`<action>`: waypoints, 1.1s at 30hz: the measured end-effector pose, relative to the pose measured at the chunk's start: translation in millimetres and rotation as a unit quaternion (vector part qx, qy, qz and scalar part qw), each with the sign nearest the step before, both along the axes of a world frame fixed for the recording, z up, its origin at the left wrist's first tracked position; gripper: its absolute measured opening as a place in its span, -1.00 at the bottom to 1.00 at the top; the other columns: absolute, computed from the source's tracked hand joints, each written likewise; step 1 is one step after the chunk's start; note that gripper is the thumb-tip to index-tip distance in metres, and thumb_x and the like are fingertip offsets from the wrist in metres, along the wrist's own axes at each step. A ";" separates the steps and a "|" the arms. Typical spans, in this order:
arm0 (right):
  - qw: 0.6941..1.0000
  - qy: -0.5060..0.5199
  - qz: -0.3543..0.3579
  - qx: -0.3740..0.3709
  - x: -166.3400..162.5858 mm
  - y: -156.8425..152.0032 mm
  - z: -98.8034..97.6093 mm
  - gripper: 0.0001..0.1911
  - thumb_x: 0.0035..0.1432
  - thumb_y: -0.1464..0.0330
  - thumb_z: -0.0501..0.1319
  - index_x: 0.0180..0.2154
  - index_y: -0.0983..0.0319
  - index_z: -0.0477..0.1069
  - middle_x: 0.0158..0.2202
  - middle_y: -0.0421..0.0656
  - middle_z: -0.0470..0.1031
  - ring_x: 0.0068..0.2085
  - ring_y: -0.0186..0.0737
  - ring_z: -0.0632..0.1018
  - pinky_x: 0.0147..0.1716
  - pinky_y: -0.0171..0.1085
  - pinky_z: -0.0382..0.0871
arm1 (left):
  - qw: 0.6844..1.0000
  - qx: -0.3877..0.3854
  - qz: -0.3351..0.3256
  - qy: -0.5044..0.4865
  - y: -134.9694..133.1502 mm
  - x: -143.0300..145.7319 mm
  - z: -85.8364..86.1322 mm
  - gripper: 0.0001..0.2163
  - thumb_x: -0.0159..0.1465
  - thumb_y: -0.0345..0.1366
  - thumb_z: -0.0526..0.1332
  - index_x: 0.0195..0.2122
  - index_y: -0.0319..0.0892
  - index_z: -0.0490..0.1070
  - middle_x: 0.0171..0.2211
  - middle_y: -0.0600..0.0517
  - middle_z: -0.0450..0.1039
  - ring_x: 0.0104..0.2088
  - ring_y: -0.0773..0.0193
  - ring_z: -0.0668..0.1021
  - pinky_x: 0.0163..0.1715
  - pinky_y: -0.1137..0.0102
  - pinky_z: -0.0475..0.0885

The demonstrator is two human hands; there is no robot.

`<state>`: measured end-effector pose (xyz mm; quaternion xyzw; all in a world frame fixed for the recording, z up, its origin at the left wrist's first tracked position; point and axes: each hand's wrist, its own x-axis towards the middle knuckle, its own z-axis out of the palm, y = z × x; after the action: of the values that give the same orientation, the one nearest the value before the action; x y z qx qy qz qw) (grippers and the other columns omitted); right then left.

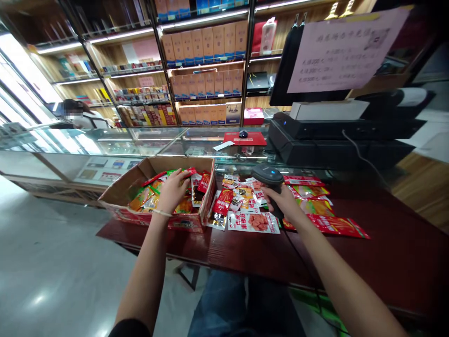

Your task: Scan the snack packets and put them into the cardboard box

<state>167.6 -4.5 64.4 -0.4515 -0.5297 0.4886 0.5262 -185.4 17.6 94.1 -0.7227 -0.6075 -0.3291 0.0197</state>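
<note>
An open cardboard box [122, 189] full of colourful snack packets stands on the dark red table [386, 252]. My left hand [173, 189] reaches down into the box, its fingers curled over the packets inside; whether it grips one is hidden. My right hand [282, 200] is wrapped round the handle of a black barcode scanner [268, 177], held over several snack packets [245, 206] spread flat on the table beside the box. More red and orange packets [315, 206] lie to the right of the scanner.
A till with a monitor and a pink paper notice [347, 51] stands at the back right. A glass counter [140, 140] with a red mouse pad [245, 138] runs behind the table. Shelves of boxed goods fill the wall. Another person [79, 117] sits far left.
</note>
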 end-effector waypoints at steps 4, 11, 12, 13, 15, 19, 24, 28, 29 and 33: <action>1.000 -0.008 -0.016 -0.001 11.8 2.1 1.2 -0.66 0.03 0.12 0.37 -0.39 0.21 0.32 -0.66 -0.35 0.29 -0.74 -0.44 0.31 -0.77 -0.42 0.16 | 0.998 0.014 -0.068 -0.003 -5.4 42.0 9.8 -0.69 0.34 -0.28 0.09 0.04 -0.15 0.48 0.10 -0.11 0.46 0.16 0.10 0.44 0.20 0.14 0.31; 0.998 0.012 -0.059 -0.025 48.1 8.3 -3.8 -0.64 -0.01 0.12 0.39 -0.35 0.19 0.33 -0.66 -0.36 0.32 -0.74 -0.43 0.30 -0.77 -0.41 0.18 | 0.978 0.014 -0.208 -0.027 -0.4 144.5 3.2 -0.71 0.35 -0.28 0.10 0.04 -0.13 0.47 0.12 -0.08 0.43 0.16 0.15 0.43 0.20 0.21 0.32; 0.998 0.014 -0.061 -0.023 53.7 9.5 -5.8 -0.65 0.00 0.12 0.39 -0.35 0.19 0.33 -0.66 -0.37 0.32 -0.74 -0.43 0.30 -0.77 -0.41 0.17 | 0.975 0.004 -0.220 -0.027 4.5 157.9 -2.6 -0.71 0.35 -0.28 0.11 0.05 -0.13 0.46 0.13 -0.09 0.42 0.16 0.14 0.43 0.20 0.21 0.32; 0.998 0.014 -0.063 -0.021 59.1 10.7 -8.0 -0.65 0.00 0.11 0.38 -0.37 0.19 0.33 -0.66 -0.36 0.32 -0.74 -0.43 0.29 -0.77 -0.41 0.16 | 0.973 -0.007 -0.228 -0.026 10.6 170.1 -9.7 -0.71 0.34 -0.29 0.11 0.05 -0.14 0.46 0.12 -0.09 0.42 0.16 0.13 0.43 0.20 0.21 0.31; 0.998 0.006 -0.064 -0.021 68.6 12.9 -12.9 -0.64 0.02 0.10 0.36 -0.45 0.19 0.31 -0.67 -0.35 0.30 -0.74 -0.43 0.29 -0.76 -0.40 0.16 | 0.972 -0.032 -0.231 -0.014 25.5 190.1 -27.3 -0.70 0.32 -0.32 0.13 0.06 -0.17 0.44 0.11 -0.13 0.43 0.13 0.10 0.45 0.17 0.22 0.33; 0.998 0.013 -0.061 -0.028 79.9 16.1 -25.0 -0.63 0.05 0.09 0.34 -0.49 0.19 0.29 -0.66 -0.34 0.30 -0.73 -0.43 0.29 -0.75 -0.39 0.18 | 0.971 -0.098 -0.207 0.063 56.4 211.3 -69.8 -0.63 0.25 -0.43 0.16 0.11 -0.22 0.39 0.07 -0.19 0.42 0.10 0.08 0.45 0.13 0.22 0.33; 0.998 0.024 -0.046 -0.038 80.8 16.1 -37.2 -0.66 0.04 0.10 0.35 -0.36 0.19 0.33 -0.64 -0.36 0.32 -0.75 -0.44 0.30 -0.76 -0.41 0.16 | 0.959 -0.168 -0.159 0.163 68.9 218.0 -106.9 -0.56 0.25 -0.35 0.17 0.17 -0.23 0.31 0.06 -0.23 0.40 0.07 0.03 0.45 0.07 0.19 0.35; 0.998 0.024 -0.047 -0.045 81.0 14.3 -42.4 -0.66 0.06 0.10 0.35 -0.34 0.21 0.35 -0.65 -0.36 0.32 -0.75 -0.45 0.32 -0.75 -0.43 0.16 | 0.971 -0.132 -0.131 0.148 59.0 222.0 -113.0 -0.66 0.25 -0.34 0.16 0.07 -0.20 0.40 0.01 -0.19 0.44 0.03 0.03 0.47 0.05 0.20 0.35; 0.997 0.025 -0.048 -0.047 81.4 13.8 -43.5 -0.66 0.06 0.10 0.34 -0.33 0.22 0.35 -0.65 -0.36 0.32 -0.75 -0.45 0.32 -0.75 -0.44 0.16 | 0.975 -0.129 -0.134 0.121 56.2 222.3 -112.7 -0.69 0.27 -0.36 0.14 0.04 -0.17 0.42 -0.03 -0.16 0.47 0.01 0.05 0.48 0.03 0.21 0.35; 0.995 0.030 -0.068 -0.060 82.3 11.8 -46.6 -0.64 0.04 0.10 0.36 -0.33 0.21 0.33 -0.65 -0.37 0.32 -0.74 -0.45 0.32 -0.76 -0.44 0.17 | 0.972 -0.104 -0.155 -0.141 52.0 221.4 -111.3 -0.68 0.35 -0.35 0.06 0.11 -0.08 0.37 -0.08 -0.05 0.54 -0.13 0.18 0.56 -0.07 0.31 0.40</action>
<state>249.9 7.3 17.9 -0.5026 -0.4513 0.4955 0.5460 36.0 69.5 -17.2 -0.7523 -0.5156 -0.3620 -0.1926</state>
